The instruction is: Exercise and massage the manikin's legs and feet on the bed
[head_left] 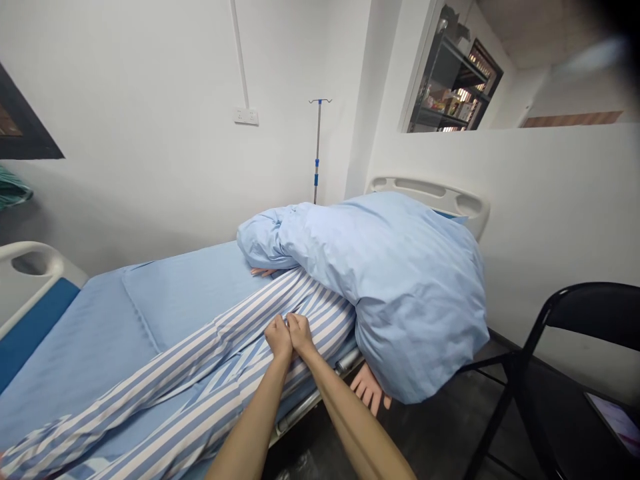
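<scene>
Trousers in blue-and-white stripes (pixel 230 333), with left hand (pixel 279 337) and right hand (pixel 300 332) together at hip level

In the head view, the hands sit side by side over the upper trousers, each with fingers curled tightly in; whether cloth is caught inside either cannot be told. The trousers, softly creased, clothe a figure lying along a hospital bed. The person's forearms cross the near edge, where a tubular metal rail (pixel 299 412) runs.

Right of them, a puffy blue duvet (pixel 400 287) bulges over that edge, leaving a narrow gap to a black folding chair (pixel 565 413). The figure's hand (pixel 369 387) hangs below the duvet, near the right forearm. Behind the trousers, a wide stretch of wrinkled blue sheet (pixel 180 287) reaches toward the smooth white wall (pixel 150 120). Rounded plastic forms the left bed-end panel (pixel 25 293); a slender metal IV pole (pixel 319 137) rises beyond the far edge.
</scene>
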`<state>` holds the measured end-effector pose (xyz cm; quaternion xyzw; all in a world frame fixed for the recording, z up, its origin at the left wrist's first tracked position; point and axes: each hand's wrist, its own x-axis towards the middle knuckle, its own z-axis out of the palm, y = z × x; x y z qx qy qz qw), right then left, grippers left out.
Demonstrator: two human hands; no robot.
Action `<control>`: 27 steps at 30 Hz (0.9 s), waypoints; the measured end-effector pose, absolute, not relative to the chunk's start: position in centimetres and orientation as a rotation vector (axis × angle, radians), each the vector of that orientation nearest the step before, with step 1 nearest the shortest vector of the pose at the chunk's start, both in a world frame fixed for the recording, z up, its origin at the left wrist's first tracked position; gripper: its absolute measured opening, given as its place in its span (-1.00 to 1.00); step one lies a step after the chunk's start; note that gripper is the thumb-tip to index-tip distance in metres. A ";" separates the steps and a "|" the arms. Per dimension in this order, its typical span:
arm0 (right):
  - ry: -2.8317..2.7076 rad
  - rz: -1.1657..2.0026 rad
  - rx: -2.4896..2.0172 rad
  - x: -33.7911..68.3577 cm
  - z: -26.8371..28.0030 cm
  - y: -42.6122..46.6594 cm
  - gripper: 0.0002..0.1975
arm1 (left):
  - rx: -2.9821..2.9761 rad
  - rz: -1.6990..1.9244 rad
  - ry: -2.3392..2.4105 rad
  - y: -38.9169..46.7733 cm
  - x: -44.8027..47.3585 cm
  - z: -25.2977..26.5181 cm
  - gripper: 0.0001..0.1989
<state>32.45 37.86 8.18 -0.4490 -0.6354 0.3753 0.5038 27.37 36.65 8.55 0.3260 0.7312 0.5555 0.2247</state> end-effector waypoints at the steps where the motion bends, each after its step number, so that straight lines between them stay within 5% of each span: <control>1: -1.523 0.914 -1.082 32.4 8.2 37.8 -0.66 | 0.957 1.494 2.033 36.6 27.4 8.6 -0.67; 27: -1.669 0.669 -1.184 34.0 8.1 39.0 -0.62 | 1.179 1.411 1.955 37.1 27.5 8.6 -0.61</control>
